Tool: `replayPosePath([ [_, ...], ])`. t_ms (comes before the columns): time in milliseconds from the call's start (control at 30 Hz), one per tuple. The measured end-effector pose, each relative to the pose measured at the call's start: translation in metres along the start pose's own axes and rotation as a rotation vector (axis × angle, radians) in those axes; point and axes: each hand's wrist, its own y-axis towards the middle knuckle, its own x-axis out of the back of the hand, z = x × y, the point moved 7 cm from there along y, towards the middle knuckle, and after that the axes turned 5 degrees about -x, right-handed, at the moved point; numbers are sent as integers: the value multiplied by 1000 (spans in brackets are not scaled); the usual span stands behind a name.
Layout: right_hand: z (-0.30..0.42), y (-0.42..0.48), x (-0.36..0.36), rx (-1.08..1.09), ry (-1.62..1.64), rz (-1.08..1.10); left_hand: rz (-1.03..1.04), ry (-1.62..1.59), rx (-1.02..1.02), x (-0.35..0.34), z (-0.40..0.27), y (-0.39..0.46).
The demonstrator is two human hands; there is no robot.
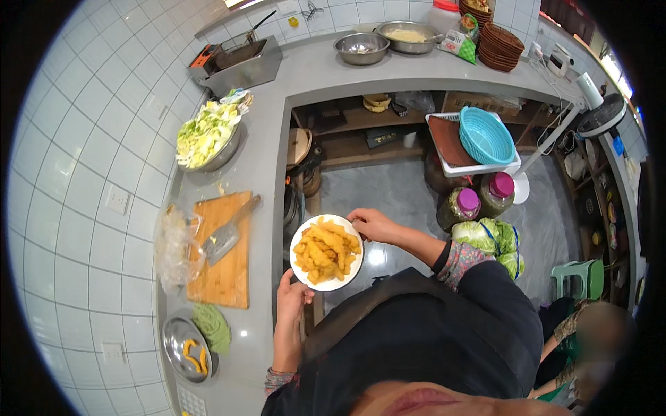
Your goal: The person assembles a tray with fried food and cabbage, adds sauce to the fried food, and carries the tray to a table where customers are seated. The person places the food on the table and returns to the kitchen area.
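A white plate heaped with golden battered fried strips is held level in front of my body, over the floor beside the counter. The thumb and fingers of my left hand grip its near left rim. On the far right rim, my right hand pinches the edge. To the left on the counter lies a wooden cutting board with a cleaver across it. A clear plastic bag overlaps the board's left edge.
A steel bowl holding a few fried strips sits beside a green cloth. Chopped cabbage fills a basin near a fryer. Purple-lidded jars and whole cabbages stand on the floor; a person is at lower right.
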Motion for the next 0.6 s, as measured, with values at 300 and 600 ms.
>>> replayPosePath([
  [300,31,278,209,-31,31,-211,208,185,35,-137,-130,349],
  [600,138,630,398,15,153,-350,379,255,0,-233,-307,762],
])
